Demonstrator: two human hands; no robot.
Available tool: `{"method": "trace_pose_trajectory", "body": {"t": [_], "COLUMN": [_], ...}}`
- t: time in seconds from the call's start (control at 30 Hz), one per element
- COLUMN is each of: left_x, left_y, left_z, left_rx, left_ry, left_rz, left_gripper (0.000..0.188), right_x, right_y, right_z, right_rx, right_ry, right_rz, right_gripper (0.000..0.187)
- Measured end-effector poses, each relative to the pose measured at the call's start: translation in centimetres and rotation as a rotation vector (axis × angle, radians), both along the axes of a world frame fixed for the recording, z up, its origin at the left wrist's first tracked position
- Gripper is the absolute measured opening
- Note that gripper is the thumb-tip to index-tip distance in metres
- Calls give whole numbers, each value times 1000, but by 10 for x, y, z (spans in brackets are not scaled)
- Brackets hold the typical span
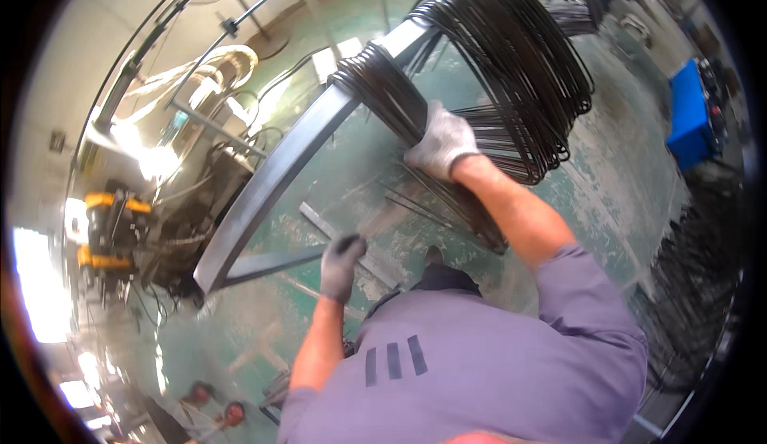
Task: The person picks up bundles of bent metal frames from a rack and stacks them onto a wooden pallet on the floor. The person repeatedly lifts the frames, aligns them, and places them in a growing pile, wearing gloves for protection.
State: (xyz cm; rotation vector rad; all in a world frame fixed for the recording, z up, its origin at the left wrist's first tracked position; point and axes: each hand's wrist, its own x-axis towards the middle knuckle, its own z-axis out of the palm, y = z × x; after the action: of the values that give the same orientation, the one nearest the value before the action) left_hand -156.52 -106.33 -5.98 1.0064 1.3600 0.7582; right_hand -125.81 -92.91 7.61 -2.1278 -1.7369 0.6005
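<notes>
Dark bent wire loops hang in two groups over a grey metal beam (pixel 300 136). My right hand (pixel 444 142), in a pale grey work glove, is closed around the side of the smaller bundle of wire loops (pixel 385 92). The bundle's lower end slants down past the hand toward my body. To its right hangs the larger stack of wire loops (pixel 515 68), close beside my right hand. Lower left, my gloved left hand (pixel 341 270) is curled into a loose fist below the beam, apart from the loops. Nothing shows sticking out of it, and its fingers are slightly blurred.
The beam's bent frame reaches down to the left. A flat metal strip (pixel 351 244) lies by my left hand. Yellow-and-black equipment (pixel 108 232) and coiled pale hose (pixel 228 64) stand left. A blue box (pixel 689 112) and dark metal pieces (pixel 695 284) are at right.
</notes>
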Motion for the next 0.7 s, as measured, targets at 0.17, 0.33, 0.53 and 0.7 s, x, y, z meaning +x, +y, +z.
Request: {"method": "trace_pose_trajectory", "body": {"t": [0.17, 0.33, 0.53, 0.7], "left_x": [47, 18, 1, -17], "left_y": [96, 95, 67, 65], "left_z": [74, 87, 103, 120], "left_rx": [440, 147, 158, 187], "left_ry": [-321, -1001, -984, -974], "left_rz": [-309, -189, -107, 181], "left_gripper": [61, 69, 51, 58], "right_x": [-77, -111, -80, -119], "right_y": [-56, -101, -158, -139], "right_z": [1, -8, -103, -85], "right_rx": [19, 15, -423, -655], "right_ry": [186, 420, 1337, 1503], "right_rz": [127, 248, 455, 577], "right_gripper": [60, 72, 75, 75]}}
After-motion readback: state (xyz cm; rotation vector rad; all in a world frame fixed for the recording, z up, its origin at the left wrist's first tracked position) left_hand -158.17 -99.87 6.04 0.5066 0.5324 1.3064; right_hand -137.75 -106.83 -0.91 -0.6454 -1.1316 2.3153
